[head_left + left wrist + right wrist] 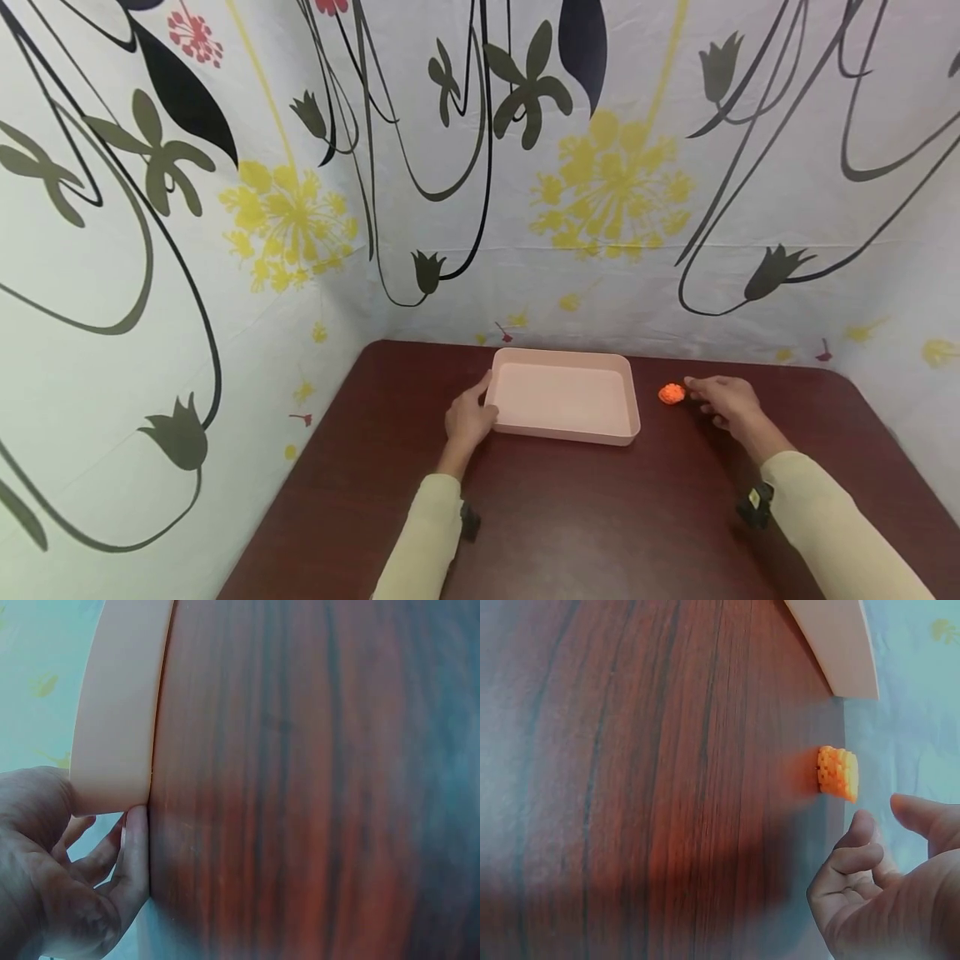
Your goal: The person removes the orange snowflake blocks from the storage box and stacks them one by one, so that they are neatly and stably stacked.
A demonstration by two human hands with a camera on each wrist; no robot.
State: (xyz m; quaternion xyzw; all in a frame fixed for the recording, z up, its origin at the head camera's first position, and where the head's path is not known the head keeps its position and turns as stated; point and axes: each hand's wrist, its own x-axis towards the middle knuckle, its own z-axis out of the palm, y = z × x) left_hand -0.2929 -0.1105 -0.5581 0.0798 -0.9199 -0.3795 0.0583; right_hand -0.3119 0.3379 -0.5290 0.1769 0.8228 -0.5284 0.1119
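A shallow pale pink tray [555, 435] lies flat at the back of the table. My left hand [469, 416] grips its left end, with the thumb at the front corner. In the left wrist view, the fingers of the left hand [79, 874] meet the end of the tray [124, 712] near the tabletop. To the right of the tray sits a small bright orange, bumpy, roundish piece [671, 393]. Just right of it hovers my right hand [726, 402]. The right wrist view shows a gap between the orange piece [837, 774] and the right hand [889, 881], whose thumb and fingers are apart.
The dark red-brown wooden table [585, 517] has rounded back corners. A white cloth [465, 225] printed with flowers and leaves hangs behind and along its sides. Each wrist carries a small black camera [754, 505].
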